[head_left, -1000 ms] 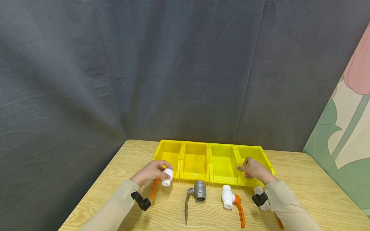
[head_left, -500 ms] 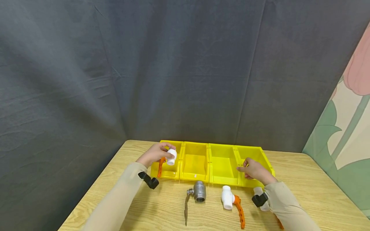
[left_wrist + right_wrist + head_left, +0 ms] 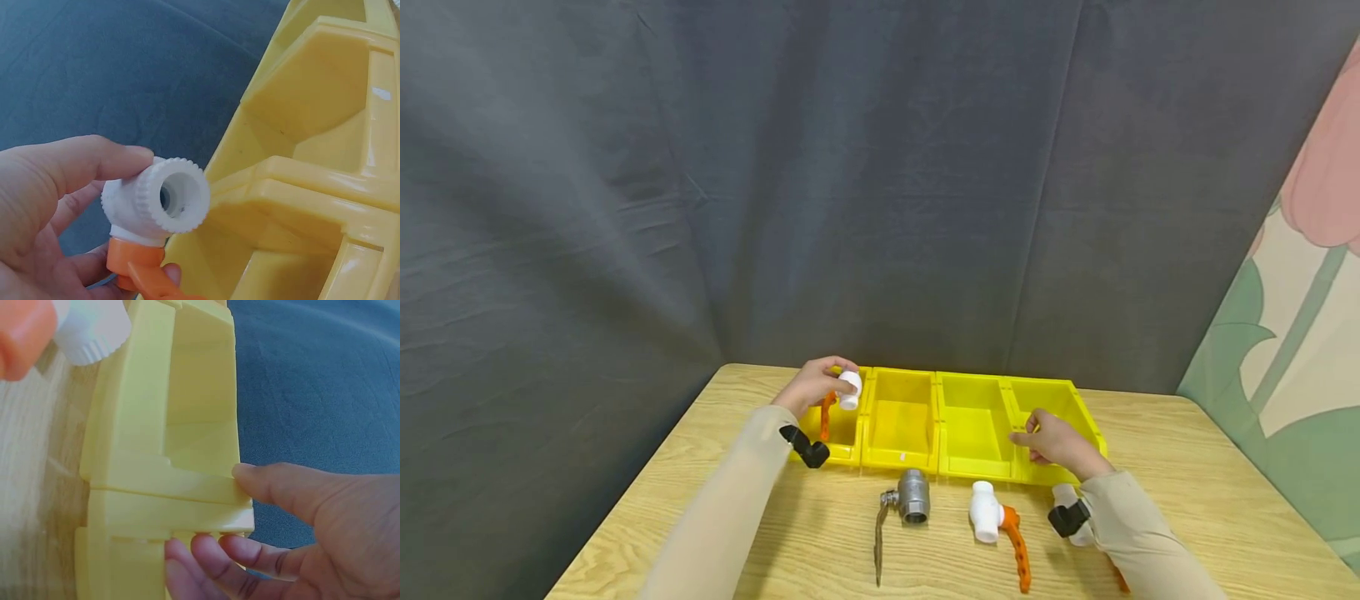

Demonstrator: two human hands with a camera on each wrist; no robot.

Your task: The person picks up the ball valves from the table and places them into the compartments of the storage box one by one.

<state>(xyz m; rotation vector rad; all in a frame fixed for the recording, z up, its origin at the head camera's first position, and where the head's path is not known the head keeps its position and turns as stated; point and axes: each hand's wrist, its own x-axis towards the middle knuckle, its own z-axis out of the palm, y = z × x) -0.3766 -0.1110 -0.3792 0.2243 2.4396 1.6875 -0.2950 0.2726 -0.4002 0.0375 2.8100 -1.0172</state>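
My left hand (image 3: 814, 385) holds a white plastic ball valve (image 3: 134, 203) with an orange lever (image 3: 140, 265) over the leftmost yellow bin (image 3: 842, 452). In the left wrist view the thumb lies on the white body and fingers curl behind it; the valve's round socket faces the camera. At the right of the row, my right hand (image 3: 1060, 442) grips the adjoining side walls (image 3: 187, 503) of the two right-hand yellow bins, thumb on one side and fingers on the other.
Below the bins lie a metal ball valve (image 3: 913, 497) with a long lever, a white valve (image 3: 985, 512) with an orange lever, and another white valve (image 3: 1064, 497) partly hidden by the right wrist. A dark curtain (image 3: 880, 183) hangs behind the wooden table (image 3: 662, 517).
My left hand has carried the white valve up and away from me, from before the leftmost bin to above it. The right hand keeps its grip on the bin walls.
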